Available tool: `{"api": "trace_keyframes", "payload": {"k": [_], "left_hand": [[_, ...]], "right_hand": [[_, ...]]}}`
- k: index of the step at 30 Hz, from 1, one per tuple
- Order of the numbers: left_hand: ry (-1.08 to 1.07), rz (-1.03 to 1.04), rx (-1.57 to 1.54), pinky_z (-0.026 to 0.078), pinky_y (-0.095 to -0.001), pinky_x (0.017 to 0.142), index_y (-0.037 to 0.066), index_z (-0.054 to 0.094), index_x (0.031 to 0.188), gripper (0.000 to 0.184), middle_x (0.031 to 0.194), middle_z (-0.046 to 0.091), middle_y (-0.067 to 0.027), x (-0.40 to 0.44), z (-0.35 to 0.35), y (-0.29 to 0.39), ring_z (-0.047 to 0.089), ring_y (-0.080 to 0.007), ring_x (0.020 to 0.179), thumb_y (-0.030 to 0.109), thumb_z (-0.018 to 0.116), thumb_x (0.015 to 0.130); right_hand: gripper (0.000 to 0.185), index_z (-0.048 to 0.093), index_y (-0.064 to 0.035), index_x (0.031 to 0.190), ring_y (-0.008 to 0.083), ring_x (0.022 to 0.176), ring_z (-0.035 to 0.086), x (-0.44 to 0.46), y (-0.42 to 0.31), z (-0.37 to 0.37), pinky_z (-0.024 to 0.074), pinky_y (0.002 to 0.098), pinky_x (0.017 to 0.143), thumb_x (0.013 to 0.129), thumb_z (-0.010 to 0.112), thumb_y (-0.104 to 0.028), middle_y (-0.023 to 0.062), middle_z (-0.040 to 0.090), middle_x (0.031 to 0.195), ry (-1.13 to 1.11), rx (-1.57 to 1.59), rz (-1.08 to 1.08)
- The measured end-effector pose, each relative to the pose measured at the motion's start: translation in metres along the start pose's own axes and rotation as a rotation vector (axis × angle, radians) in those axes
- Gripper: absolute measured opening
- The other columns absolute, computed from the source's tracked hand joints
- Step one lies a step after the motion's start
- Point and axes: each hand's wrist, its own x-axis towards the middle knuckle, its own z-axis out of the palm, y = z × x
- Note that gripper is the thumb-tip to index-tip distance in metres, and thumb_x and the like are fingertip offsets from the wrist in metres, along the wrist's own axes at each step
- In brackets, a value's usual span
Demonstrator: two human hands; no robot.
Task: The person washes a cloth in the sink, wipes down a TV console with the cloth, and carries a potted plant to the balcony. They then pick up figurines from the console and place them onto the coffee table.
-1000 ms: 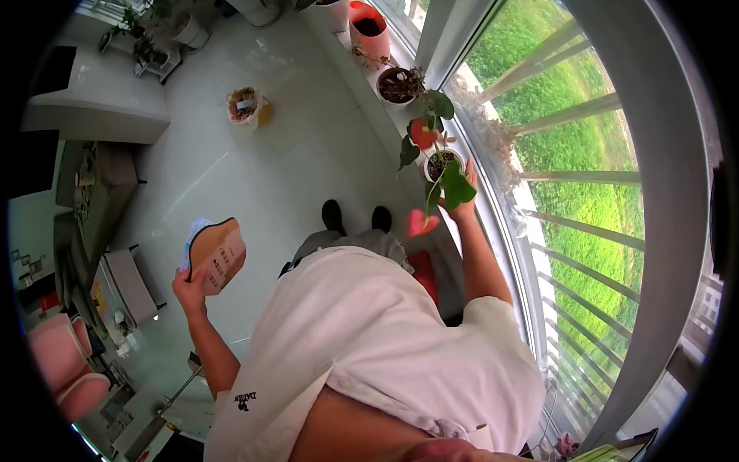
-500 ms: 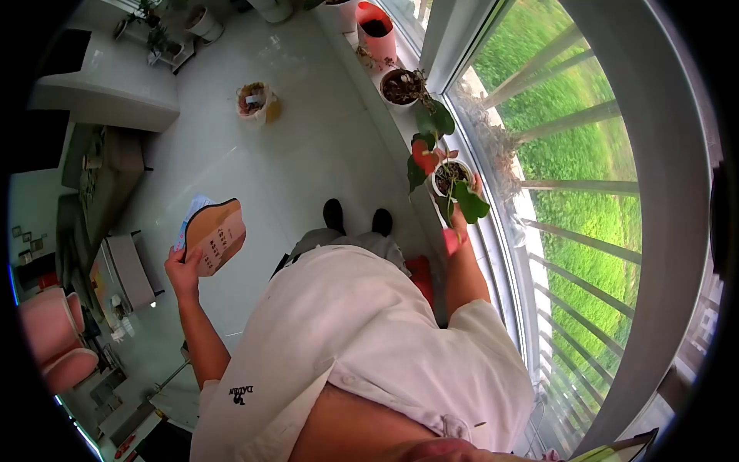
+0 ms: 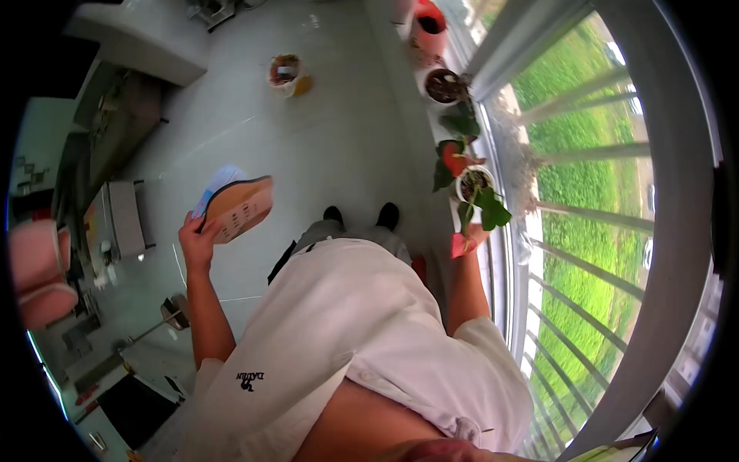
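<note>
My left hand (image 3: 198, 240) is closed on the lower left edge of a printed card (image 3: 245, 209), brown and pink with a dark wavy edge. A light blue sheet (image 3: 223, 181) shows behind the card. On the window ledge, a white pot (image 3: 460, 185) holds a plant with green leaves (image 3: 493, 208) and red blooms (image 3: 454, 159). My right hand (image 3: 479, 233) is just on the near side of this pot, beside a low pinkish-red bloom (image 3: 462, 245). Leaves and the bloom hide its fingers, so its grip cannot be made out.
Further along the ledge (image 3: 427, 115) are a brown-soil pot (image 3: 444, 86) and a pink-red pot (image 3: 428, 29). A barred window (image 3: 593, 215) is at the right. A filled container (image 3: 285, 71) stands on the floor. Pink chairs (image 3: 42, 266) are at the left.
The view has shifted, moving the ledge and floor container right and up in it. My right hand has drawn back toward me, its fingers now hidden. My left hand still holds the card.
</note>
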Motion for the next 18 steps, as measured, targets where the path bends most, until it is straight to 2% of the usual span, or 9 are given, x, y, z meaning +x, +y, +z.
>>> {"api": "trace_keyframes", "payload": {"k": [1, 3, 4, 5, 6, 8, 12, 15, 18], "left_hand": [[-0.005, 0.017, -0.041, 0.047, -0.0290, 0.076, -0.009, 0.068, 0.094, 0.025, 0.096, 0.058, -0.0080, -0.001, -0.002, -0.009, 0.056, -0.0173, 0.084, -0.002, 0.075, 0.072], [0.037, 0.020, -0.015, 0.047, -0.0321, 0.074, -0.009, 0.067, 0.085, 0.020, 0.088, 0.057, -0.0086, -0.006, -0.005, -0.006, 0.054, -0.0186, 0.082, 0.001, 0.077, 0.070], [0.026, 0.051, 0.073, 0.046, -0.0336, 0.073, -0.008, 0.068, 0.085, 0.021, 0.083, 0.057, -0.0092, -0.007, -0.010, -0.016, 0.054, -0.0197, 0.081, 0.003, 0.078, 0.070], [0.010, 0.061, 0.101, 0.045, -0.0343, 0.073, -0.006, 0.070, 0.088, 0.023, 0.081, 0.056, -0.0096, -0.009, -0.015, -0.013, 0.054, -0.0214, 0.079, 0.006, 0.080, 0.070], [0.056, 0.108, 0.078, 0.046, -0.0333, 0.073, -0.004, 0.070, 0.088, 0.024, 0.081, 0.056, -0.0096, -0.012, -0.019, -0.012, 0.053, -0.0215, 0.078, 0.008, 0.081, 0.070], [0.094, 0.054, 0.005, 0.046, -0.0322, 0.072, -0.004, 0.071, 0.090, 0.027, 0.084, 0.058, -0.0096, -0.017, -0.025, 0.003, 0.055, -0.0210, 0.079, 0.010, 0.082, 0.070], [0.101, 0.061, -0.123, 0.047, -0.0289, 0.075, -0.004, 0.071, 0.093, 0.025, 0.090, 0.057, -0.0071, -0.038, -0.062, -0.009, 0.055, -0.0174, 0.084, 0.001, 0.080, 0.070], [0.094, 0.014, -0.214, 0.047, -0.0279, 0.078, -0.005, 0.071, 0.092, 0.024, 0.093, 0.058, -0.0060, -0.050, -0.075, -0.002, 0.055, -0.0165, 0.087, -0.005, 0.078, 0.069], [0.090, -0.002, -0.279, 0.048, -0.0287, 0.079, -0.004, 0.072, 0.093, 0.024, 0.094, 0.058, -0.0054, -0.067, -0.105, -0.033, 0.055, -0.0160, 0.089, -0.003, 0.079, 0.070]], "right_hand": [[0.059, 0.052, -0.0056, 0.129, 0.0309, 0.118, 0.051, -0.002, 0.001, -0.010, 0.0428, 0.0404, 0.100, 0.086, 0.067, -0.043, 0.0109, 0.049, 0.138, 0.022, 0.040, 0.004], [0.046, 0.056, -0.0036, 0.121, 0.0306, 0.109, 0.054, 0.001, 0.018, -0.062, 0.0480, 0.0444, 0.091, 0.090, 0.062, -0.037, 0.0110, 0.057, 0.122, -0.041, -0.198, -0.271], [0.039, 0.059, -0.0006, 0.112, 0.0309, 0.103, 0.057, -0.015, 0.011, -0.058, 0.0505, 0.0416, 0.082, 0.084, 0.069, -0.027, 0.0127, 0.060, 0.111, -0.167, -0.885, -0.597], [0.033, 0.062, 0.0024, 0.102, 0.0311, 0.096, 0.059, -0.030, 0.004, -0.056, 0.0530, 0.0388, 0.073, 0.078, 0.076, -0.017, 0.0144, 0.063, 0.099, -0.083, -1.471, -1.059], [0.036, 0.060, 0.0047, 0.105, 0.0271, 0.089, 0.059, -0.036, 0.015, -0.069, 0.0533, 0.0328, 0.067, 0.074, 0.073, -0.009, 0.0151, 0.059, 0.105, -0.114, -1.397, -0.917], [0.025, 0.064, 0.0012, 0.096, 0.0177, 0.073, 0.060, -0.067, 0.017, -0.046, 0.0514, 0.0311, 0.067, 0.079, 0.075, -0.013, 0.0085, 0.064, 0.083, -0.106, -1.365, -0.454], [0.015, 0.066, 0.0000, 0.089, 0.0115, 0.066, 0.058, -0.115, 0.044, 0.009, 0.0488, 0.0270, 0.062, 0.081, 0.073, -0.011, 0.0044, 0.063, 0.074, -0.631, -1.343, -0.242], [0.023, 0.065, 0.0012, 0.097, 0.0129, 0.071, 0.060, -0.161, 0.062, 0.105, 0.0502, 0.0274, 0.067, 0.079, 0.074, -0.009, 0.0067, 0.066, 0.086, -1.027, -1.276, -0.106], [0.039, 0.063, 0.0019, 0.108, 0.0206, 0.093, 0.062, -0.246, 0.083, 0.222, 0.0498, 0.0350, 0.084, 0.075, 0.077, -0.012, 0.0115, 0.067, 0.103, -1.465, -1.111, -0.053]]}}
